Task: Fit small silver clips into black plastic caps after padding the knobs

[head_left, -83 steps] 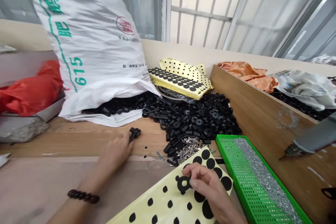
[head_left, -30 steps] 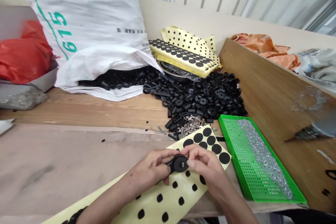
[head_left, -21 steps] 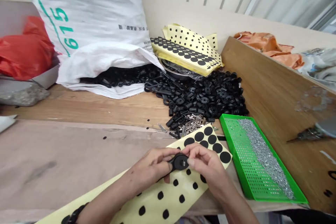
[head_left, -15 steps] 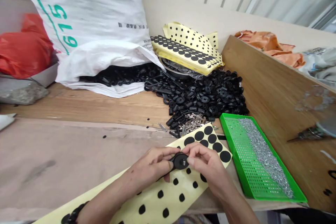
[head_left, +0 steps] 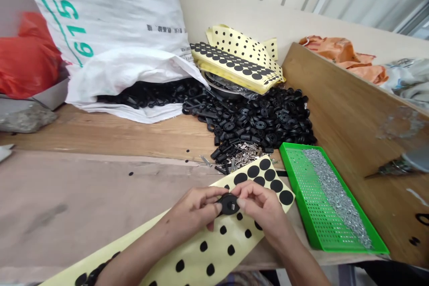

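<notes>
A round black plastic part [head_left: 228, 204] is pinched between both hands, with a small shiny metal bit showing on its face. My left hand [head_left: 197, 208] grips it from the left, thumb on top and fingers behind. From the other side my right hand [head_left: 259, 203] holds the edge with thumb and fingertips. Under both hands lies a yellow backing sheet [head_left: 187, 257] bearing large black round stickers and small black dots. Just beyond the sheet are loose metal clips [head_left: 246, 154] and a heap of black plastic parts [head_left: 261, 118].
A green tray [head_left: 315, 228] of small silvery pieces stands at right, beside a wooden partition [head_left: 335, 111]. More yellow sticker sheets [head_left: 239, 65] rest on a metal bowl at the back. A white woven sack [head_left: 117, 18] spills black parts; a red bag [head_left: 27, 58] sits far left.
The camera view has shifted slightly. Both hands keep hold of the round black part, which is turned a little between the fingers.
</notes>
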Motion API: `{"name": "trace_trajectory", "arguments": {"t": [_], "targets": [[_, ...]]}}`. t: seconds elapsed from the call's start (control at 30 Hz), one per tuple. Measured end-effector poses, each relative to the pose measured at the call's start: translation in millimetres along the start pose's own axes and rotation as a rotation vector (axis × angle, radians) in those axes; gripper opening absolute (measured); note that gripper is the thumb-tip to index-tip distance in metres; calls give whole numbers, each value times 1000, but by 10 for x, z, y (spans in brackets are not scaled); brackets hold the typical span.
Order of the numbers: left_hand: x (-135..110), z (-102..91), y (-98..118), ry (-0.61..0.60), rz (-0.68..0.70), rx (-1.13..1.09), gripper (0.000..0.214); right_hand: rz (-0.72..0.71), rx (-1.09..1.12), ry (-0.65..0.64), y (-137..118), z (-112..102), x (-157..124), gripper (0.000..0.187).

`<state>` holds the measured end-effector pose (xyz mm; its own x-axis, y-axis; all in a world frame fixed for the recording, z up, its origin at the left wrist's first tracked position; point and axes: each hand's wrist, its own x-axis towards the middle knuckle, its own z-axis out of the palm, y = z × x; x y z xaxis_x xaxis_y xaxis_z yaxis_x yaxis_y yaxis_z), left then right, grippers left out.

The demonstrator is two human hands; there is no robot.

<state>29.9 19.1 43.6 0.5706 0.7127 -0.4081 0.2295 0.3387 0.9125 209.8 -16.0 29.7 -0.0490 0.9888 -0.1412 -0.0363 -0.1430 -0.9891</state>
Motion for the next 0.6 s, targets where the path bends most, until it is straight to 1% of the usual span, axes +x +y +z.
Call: {"name": "trace_trajectory", "arguments": {"t": [0.2,0.3,0.4,0.5,0.6], "targets": [[4,26,-96,44,47,33,37,-33,-16,25,39,29,-3,8],[4,44,-108,71,34,18,35,-59,-18,43,72,43,-14,8],[-1,73,-91,66,1,-7,40,-74,-13,45,89,51,-27,8],[1,101,-89,68,4,44,47,-86,-8,38,88,55,-42,8],[16,122,-117,47,10,50,45,-116,-6,42,83,56,-57,9]]}}
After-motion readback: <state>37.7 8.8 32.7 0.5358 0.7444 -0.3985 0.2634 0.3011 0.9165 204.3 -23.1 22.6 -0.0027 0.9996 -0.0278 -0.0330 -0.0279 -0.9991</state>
